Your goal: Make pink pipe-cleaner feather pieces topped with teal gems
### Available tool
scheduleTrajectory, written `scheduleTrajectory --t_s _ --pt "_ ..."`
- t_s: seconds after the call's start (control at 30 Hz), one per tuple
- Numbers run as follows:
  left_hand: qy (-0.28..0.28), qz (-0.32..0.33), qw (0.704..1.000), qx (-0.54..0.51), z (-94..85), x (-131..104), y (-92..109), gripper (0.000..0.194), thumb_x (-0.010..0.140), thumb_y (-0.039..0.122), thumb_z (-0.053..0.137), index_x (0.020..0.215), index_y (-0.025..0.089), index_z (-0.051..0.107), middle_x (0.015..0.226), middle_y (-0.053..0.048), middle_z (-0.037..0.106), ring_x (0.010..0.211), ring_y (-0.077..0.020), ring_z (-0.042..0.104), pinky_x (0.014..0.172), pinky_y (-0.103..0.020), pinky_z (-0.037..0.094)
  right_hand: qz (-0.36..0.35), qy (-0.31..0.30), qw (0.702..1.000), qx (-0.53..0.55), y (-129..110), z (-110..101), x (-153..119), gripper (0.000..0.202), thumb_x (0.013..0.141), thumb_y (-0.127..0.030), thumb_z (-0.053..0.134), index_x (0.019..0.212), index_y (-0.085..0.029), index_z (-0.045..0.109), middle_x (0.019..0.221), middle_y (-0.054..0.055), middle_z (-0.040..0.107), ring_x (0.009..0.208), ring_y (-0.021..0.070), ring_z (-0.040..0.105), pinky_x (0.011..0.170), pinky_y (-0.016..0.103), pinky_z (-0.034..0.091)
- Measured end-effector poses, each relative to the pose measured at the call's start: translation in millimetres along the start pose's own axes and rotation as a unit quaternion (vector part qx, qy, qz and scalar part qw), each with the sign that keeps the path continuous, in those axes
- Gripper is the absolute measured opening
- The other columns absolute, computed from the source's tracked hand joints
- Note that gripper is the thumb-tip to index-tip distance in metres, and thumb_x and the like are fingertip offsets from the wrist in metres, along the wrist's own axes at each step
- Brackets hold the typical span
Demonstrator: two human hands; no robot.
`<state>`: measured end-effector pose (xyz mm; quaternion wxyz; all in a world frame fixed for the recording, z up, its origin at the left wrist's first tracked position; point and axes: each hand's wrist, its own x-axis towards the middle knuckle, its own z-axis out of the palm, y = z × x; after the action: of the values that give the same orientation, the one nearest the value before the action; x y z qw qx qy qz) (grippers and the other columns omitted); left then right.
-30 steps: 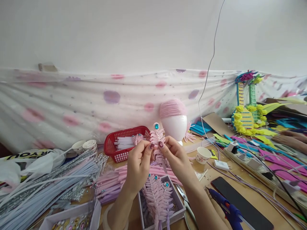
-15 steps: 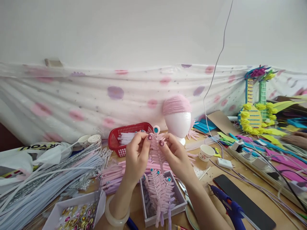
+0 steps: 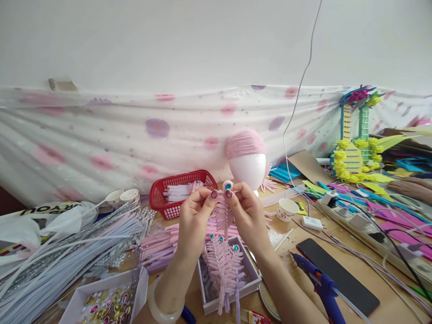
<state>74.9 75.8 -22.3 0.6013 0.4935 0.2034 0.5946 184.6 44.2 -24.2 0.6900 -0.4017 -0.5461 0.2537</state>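
A pink feather-shaped piece (image 3: 222, 215) with a blue gem at its top hangs between my two hands. My left hand (image 3: 197, 216) pinches its upper left edge between thumb and finger. With thumb and fingers closed, my right hand (image 3: 248, 213) grips it just under the gem. Below them, similar pink pieces with blue gems (image 3: 221, 270) lie over a white box (image 3: 230, 302). Behind stands a white foam head (image 3: 248, 168) wrapped in pink strands on top.
Around me are a red basket (image 3: 157, 198), pale stems (image 3: 77, 247), a gem box (image 3: 72, 303), paper cup (image 3: 287, 209), glue gun (image 3: 317, 281), black phone (image 3: 337, 276) and power strip (image 3: 364, 238). Another person's hand (image 3: 410, 188) rests at far right.
The gem end of the held piece has tipped right, and my hands have drawn closer together around it. The whole view has shifted slightly.
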Motion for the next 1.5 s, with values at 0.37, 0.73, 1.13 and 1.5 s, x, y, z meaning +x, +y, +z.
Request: scheduleTrajectory --t_s 0.37,0.73,1.13,1.5 --pt "0.009 0.046 0.997 0.060 -1.4 2 -3 0.017 0.082 0.034 0.070 0.078 0.017 0.072 0.080 0.000 0.061 0.077 -0.0120 0.054 0.076 -0.022 0.043 0.001 -0.001 1.000 0.014 4 0 0 0.018 0.093 -0.038 0.058 0.086 -0.021 0.057 0.073 -0.003 0.054 0.064 0.0105 0.047 0.058 0.023 0.035" --pt "0.024 -0.007 0.999 0.036 -2.0 5 -5 0.020 0.078 0.036 0.072 0.072 0.017 0.067 0.066 0.002 0.055 0.068 -0.0114 0.051 0.069 -0.022 0.042 -0.053 0.013 0.995 -0.087 7 -3 5 0.018 0.093 -0.036 0.057 0.085 -0.020 0.058 0.073 -0.002 0.059 0.066 0.0123 0.053 0.062 0.025 0.039" --pt "0.005 0.095 0.973 0.211 -5.5 4 -1 0.027 0.087 0.038 0.063 0.070 0.017 0.062 0.070 0.002 0.052 0.069 -0.0120 0.046 0.069 -0.023 0.038 -0.038 0.029 0.995 -0.087 8 -4 2 0.020 0.093 -0.038 0.056 0.086 -0.020 0.058 0.073 -0.001 0.059 0.067 0.0126 0.053 0.062 0.025 0.039" --pt "0.008 0.015 0.994 0.109 -0.9 6 -10 0.034 0.080 0.051 0.068 0.079 0.017 0.067 0.067 0.002 0.056 0.061 -0.0104 0.049 0.057 -0.021 0.040 -0.010 0.063 0.998 -0.020 3 -3 4 0.020 0.091 -0.038 0.060 0.081 -0.020 0.058 0.068 -0.003 0.056 0.061 0.0113 0.050 0.059 0.024 0.039"
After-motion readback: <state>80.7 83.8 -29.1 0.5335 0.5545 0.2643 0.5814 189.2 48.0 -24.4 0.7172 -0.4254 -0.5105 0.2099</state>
